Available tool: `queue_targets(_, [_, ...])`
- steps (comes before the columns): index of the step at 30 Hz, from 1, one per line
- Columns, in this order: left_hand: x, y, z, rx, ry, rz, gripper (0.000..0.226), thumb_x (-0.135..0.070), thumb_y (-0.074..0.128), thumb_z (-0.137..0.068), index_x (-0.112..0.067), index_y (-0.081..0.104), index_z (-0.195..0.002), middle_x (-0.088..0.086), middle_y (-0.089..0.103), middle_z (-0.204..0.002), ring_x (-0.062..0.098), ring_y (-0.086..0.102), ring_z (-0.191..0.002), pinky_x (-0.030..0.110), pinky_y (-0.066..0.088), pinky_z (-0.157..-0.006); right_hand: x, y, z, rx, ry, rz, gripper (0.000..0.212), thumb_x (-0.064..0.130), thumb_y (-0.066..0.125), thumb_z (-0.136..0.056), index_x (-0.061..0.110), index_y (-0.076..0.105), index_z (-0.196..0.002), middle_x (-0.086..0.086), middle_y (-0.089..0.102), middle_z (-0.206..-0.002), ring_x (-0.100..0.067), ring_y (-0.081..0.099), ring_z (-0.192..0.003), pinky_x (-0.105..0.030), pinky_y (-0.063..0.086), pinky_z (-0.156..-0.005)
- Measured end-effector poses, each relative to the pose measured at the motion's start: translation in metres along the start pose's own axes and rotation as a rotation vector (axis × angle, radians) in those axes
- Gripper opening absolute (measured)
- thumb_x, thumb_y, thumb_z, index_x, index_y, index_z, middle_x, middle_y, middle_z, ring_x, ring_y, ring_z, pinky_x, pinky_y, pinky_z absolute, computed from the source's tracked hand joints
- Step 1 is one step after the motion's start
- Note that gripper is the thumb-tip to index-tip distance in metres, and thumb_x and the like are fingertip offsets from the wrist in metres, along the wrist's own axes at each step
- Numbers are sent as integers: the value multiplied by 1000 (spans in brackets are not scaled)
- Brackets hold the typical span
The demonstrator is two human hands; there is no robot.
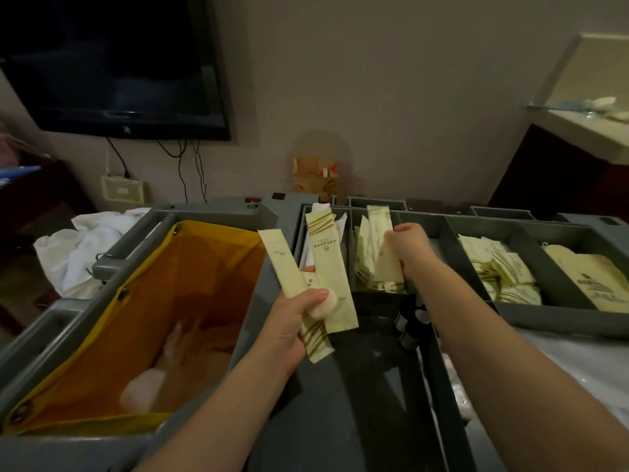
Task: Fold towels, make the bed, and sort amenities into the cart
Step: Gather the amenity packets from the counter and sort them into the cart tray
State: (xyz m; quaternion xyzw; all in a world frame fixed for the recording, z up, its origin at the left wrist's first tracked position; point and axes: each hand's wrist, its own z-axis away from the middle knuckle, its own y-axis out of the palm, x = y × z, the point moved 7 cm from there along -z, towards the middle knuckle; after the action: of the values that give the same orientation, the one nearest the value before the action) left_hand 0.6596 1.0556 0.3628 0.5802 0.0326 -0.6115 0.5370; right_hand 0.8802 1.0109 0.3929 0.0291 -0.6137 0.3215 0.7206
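My left hand point(292, 321) grips a fan of long cream amenity packets point(326, 264) with olive stripes, plus a small round white item point(325, 305), above the grey housekeeping cart point(282, 212). My right hand point(410, 241) reaches into a narrow tray compartment point(374, 260) and pinches one cream packet point(383, 226) standing upright among several others. The compartment to its left point(308, 243) holds more packets and white papers.
A yellow laundry bag point(143, 301) hangs open in the cart's left half with pale items at the bottom. Compartments at right hold cream sachets point(503, 270) and a flat bag point(592, 281). Small dark bottles point(410, 321) stand below. White linen point(81, 247) lies left; a television point(112, 63) hangs above.
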Motion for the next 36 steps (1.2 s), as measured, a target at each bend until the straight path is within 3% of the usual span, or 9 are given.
queue_targets(4, [-1, 2, 1, 8, 2, -7, 35, 7, 56, -85, -17, 56, -110, 11, 65, -100, 28, 63, -93, 48, 53, -80, -17, 13, -17, 52, 33, 27, 32, 13, 50, -97, 19, 43, -128, -10, 50, -127, -25, 54, -105, -27, 46, -57])
queue_targets(9, [-2, 4, 2, 21, 18, -31, 34, 7, 58, -84, -17, 58, -108, 9, 67, -96, 26, 63, -92, 45, 54, -78, -6, -2, 10, -184, -266, 71, 52, 18, 53, -96, 19, 31, -143, -7, 32, -146, -22, 49, -120, -33, 47, -91])
queue_targets(12, [0, 4, 1, 35, 16, -45, 36, 6, 59, -83, -18, 58, -109, 8, 68, -96, 24, 65, -90, 40, 57, -68, -3, 5, 45, -108, -403, 14, 40, 28, 50, -97, 20, 41, -136, -1, 46, -133, -12, 51, -111, -22, 46, -82])
queue_targets(16, [4, 7, 1, 72, 6, -79, 36, 8, 59, -82, -13, 59, -112, 8, 73, -90, 23, 69, -85, 34, 60, -64, -17, 37, 85, 277, -283, 4, 26, 37, 50, -96, 24, 54, -118, 10, 59, -105, -6, 57, -93, -24, 50, -75])
queue_targets(18, [4, 9, 2, 95, 22, -105, 36, 9, 57, -82, -11, 60, -112, 9, 74, -90, 23, 71, -84, 34, 60, -69, -22, 48, 99, 334, -280, 10, 19, 33, 55, -94, 26, 56, -111, 17, 57, -98, 1, 54, -88, -20, 48, -70])
queue_targets(23, [3, 7, 0, 52, 25, -92, 32, 9, 56, -82, -13, 61, -105, 13, 70, -96, 29, 66, -92, 42, 56, -75, -28, 49, 101, 320, -254, -81, 14, 28, 56, -94, 28, 57, -108, 13, 61, -108, -7, 58, -98, -25, 51, -75])
queue_targets(26, [2, 3, -2, 4, 20, -94, 30, 8, 57, -83, -10, 60, -107, 12, 68, -92, 26, 66, -85, 34, 58, -62, -31, 37, 93, 243, -182, -179, 6, 27, 52, -96, 29, 56, -100, 5, 63, -108, -13, 62, -99, -30, 54, -75])
queue_targets(30, [3, -4, -4, -40, -21, -90, 27, 5, 61, -82, -4, 58, -107, 13, 69, -90, 27, 67, -86, 35, 57, -67, -38, 27, 83, 215, -23, -287, 14, 25, 48, -98, 24, 51, -112, 0, 62, -103, -13, 65, -85, -26, 49, -59])
queue_targets(36, [2, 0, 0, -24, 6, -140, 22, 3, 61, -83, -8, 59, -102, 9, 68, -86, 21, 67, -81, 30, 57, -59, -22, 9, 44, 153, 45, -318, 36, 16, 46, -99, 17, 46, -135, 0, 58, -99, -17, 61, -87, -35, 51, -73])
